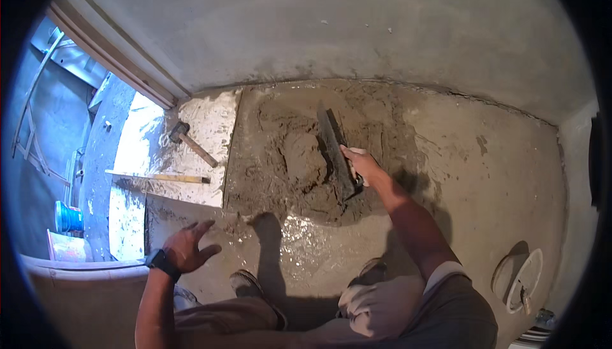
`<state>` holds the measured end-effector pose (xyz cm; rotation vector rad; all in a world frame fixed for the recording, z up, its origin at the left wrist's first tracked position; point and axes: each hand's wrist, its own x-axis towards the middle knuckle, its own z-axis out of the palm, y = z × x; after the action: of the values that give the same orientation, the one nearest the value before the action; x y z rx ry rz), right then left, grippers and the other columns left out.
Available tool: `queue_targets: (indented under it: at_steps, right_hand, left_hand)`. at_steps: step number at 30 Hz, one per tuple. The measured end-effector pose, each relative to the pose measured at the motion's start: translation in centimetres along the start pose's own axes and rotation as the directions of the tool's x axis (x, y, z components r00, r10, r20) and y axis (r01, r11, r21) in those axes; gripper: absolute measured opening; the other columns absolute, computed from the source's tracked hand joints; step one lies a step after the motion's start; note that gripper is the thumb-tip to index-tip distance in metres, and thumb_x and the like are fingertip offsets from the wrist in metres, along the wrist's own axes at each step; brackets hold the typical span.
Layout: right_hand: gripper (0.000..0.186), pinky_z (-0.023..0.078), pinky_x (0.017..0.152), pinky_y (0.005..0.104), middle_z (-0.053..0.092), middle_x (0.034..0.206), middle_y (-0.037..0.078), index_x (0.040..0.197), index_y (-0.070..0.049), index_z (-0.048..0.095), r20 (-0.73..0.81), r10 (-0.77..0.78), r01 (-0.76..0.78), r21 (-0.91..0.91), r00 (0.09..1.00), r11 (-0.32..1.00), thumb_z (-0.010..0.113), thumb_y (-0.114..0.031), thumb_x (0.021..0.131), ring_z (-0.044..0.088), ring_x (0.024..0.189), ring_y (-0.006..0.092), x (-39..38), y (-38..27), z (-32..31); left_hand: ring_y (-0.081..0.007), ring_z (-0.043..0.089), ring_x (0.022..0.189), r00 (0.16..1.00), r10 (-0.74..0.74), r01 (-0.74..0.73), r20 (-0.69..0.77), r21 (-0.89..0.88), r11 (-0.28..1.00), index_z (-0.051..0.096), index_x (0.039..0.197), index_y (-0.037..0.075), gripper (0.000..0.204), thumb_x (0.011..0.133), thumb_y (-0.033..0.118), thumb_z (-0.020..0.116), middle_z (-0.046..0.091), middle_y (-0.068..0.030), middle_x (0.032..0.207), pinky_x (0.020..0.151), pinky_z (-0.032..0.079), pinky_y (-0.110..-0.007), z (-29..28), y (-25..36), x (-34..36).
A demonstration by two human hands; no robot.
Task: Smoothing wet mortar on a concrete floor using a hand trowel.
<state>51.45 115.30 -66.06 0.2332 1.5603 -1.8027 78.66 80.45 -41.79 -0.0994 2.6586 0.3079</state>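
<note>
My right hand (357, 165) is closed round the handle of a long steel trowel (331, 138), its blade set on edge in the wet grey mortar (305, 158) spread over the floor. A thick lump of mortar sits just left of the blade. My left hand (189, 247) hangs at the lower left with fingers apart and holds nothing; a watch is on that wrist. Left of the mortar, a rubber mallet (180, 131) with a wooden handle and a long, thin straightedge (176, 178) lie on a pale, smeared slab or board (210, 113).
A wall (357, 24) runs along the far side. At left, a doorway opens on a bright space with a blue bucket (69, 217), a pale bucket (67, 247) and leaning poles (35, 100). My feet (245, 283) are below. A white round dish (530, 266) rests at lower right.
</note>
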Motion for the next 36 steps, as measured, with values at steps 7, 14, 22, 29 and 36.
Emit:
queue_targets:
  at_steps: [7,14,22,29,36]
  right_hand:
    - [0.045,0.037,0.044,0.0319,0.045,0.064,0.000,0.079,-0.007,0.049,-0.066,-0.142,0.129,-0.171,0.988,0.977,0.071,-0.046,0.089,0.044,0.050,0.0129,-3.1,2.3,1.1]
    - [0.042,0.037,0.047,0.0272,0.049,0.066,-0.003,0.083,-0.009,0.056,-0.157,-0.084,0.062,-0.143,0.984,0.988,0.072,-0.048,0.087,0.047,0.054,0.0098,-6.1,2.4,-4.8]
    - [0.040,0.036,0.054,0.0256,0.049,0.069,-0.005,0.084,-0.011,0.057,-0.285,-0.276,0.225,-0.198,0.918,0.954,0.063,-0.049,0.093,0.043,0.058,0.0080,-8.2,1.6,-4.9]
    - [0.037,0.039,0.061,0.0254,0.050,0.070,-0.003,0.085,-0.012,0.056,-0.172,-0.271,0.252,-0.128,0.947,0.959,0.060,-0.048,0.095,0.048,0.065,0.0088,-10.4,-0.9,-5.3]
    - [0.036,0.048,0.059,0.0322,0.051,0.068,-0.002,0.089,-0.012,0.053,-0.272,-0.131,0.105,-0.107,0.953,0.989,0.063,-0.046,0.093,0.052,0.059,0.0107,-10.4,0.0,-5.5]
  left_hand:
    - [-0.0373,0.063,0.110,1.000,-0.027,0.026,-0.016,-0.040,0.999,0.053,0.133,0.000,0.064,0.085,0.037,0.072,0.065,-0.0241,0.119,0.094,0.050,-0.044,-1.6,-0.1,0.6]
    - [-0.0415,0.058,0.115,1.000,-0.010,0.009,-0.001,-0.109,0.994,0.051,0.136,0.001,0.064,0.086,0.037,0.069,0.061,-0.0282,0.122,0.098,0.047,-0.045,-1.7,-1.9,3.4]
    - [-0.0364,0.065,0.106,0.998,0.048,-0.052,-0.029,-0.180,0.982,0.054,0.131,0.000,0.064,0.082,0.035,0.076,0.065,-0.0245,0.117,0.090,0.053,-0.044,-0.6,-3.6,0.8]
    - [-0.0379,0.063,0.110,0.993,0.073,-0.061,0.090,-0.125,0.990,0.054,0.132,0.000,0.065,0.083,0.038,0.074,0.064,-0.0243,0.120,0.091,0.052,-0.044,-0.6,-2.6,0.8]
    - [-0.0401,0.062,0.110,0.989,0.147,-0.143,0.028,-0.112,0.983,0.053,0.131,0.001,0.062,0.084,0.036,0.074,0.062,-0.0245,0.123,0.092,0.052,-0.044,-1.4,-0.2,2.3]
